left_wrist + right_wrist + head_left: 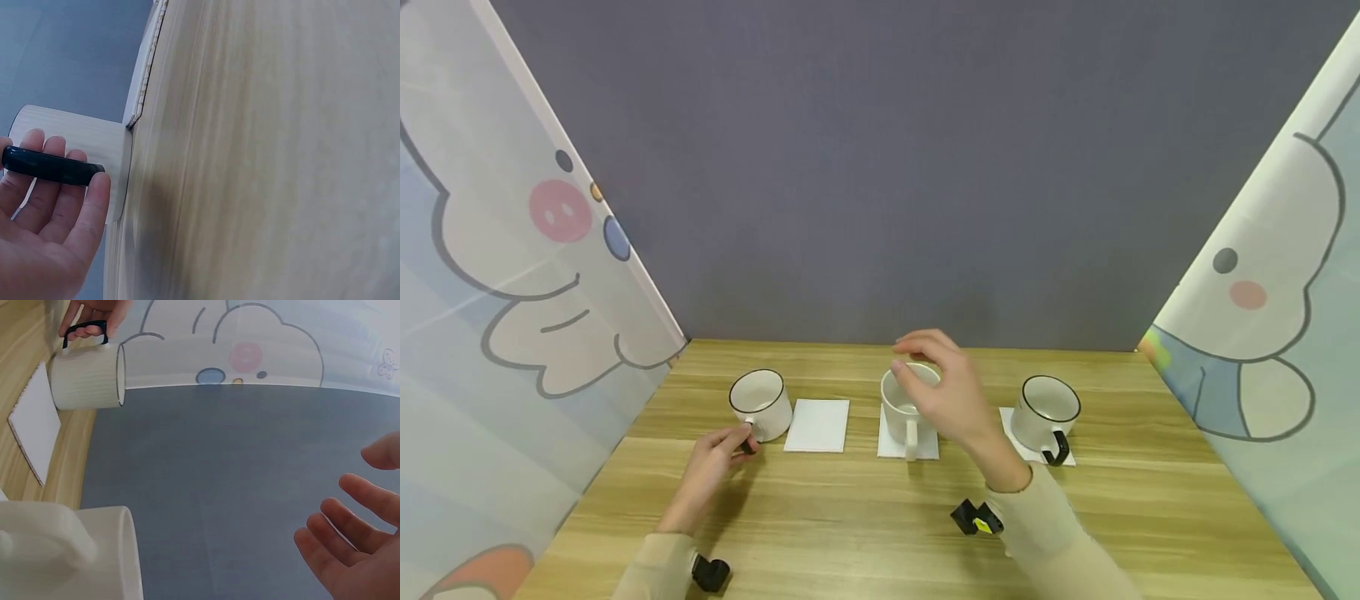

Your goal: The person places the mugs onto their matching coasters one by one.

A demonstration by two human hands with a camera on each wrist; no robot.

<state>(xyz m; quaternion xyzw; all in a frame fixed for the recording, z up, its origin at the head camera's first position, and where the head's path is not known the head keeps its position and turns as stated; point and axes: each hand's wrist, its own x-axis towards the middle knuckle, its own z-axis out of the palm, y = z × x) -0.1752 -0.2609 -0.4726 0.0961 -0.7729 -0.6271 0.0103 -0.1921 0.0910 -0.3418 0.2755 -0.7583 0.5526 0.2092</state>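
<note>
Black mug handle (747,447) mostly hidden by left hand (715,467) fingers (44,194).

Head view overlooks the table (865,517); 2 wrist views sit close.

Black-rimmed mug (1047,410) sitting on a white coaster (1064,456) at right, bare white coaster (817,425) lying on wooden desk (865,525), cartoon panels (512,275) flanking grey wall (880,167)

1. Left mug (762,403) stands on the desk (865,525), just left of a bare coaster (817,425).
2. Middle mug (906,408) sits on its coaster (889,446).
3. Right mug (1045,414) sits on its coaster (1009,423), farthest right.
</note>
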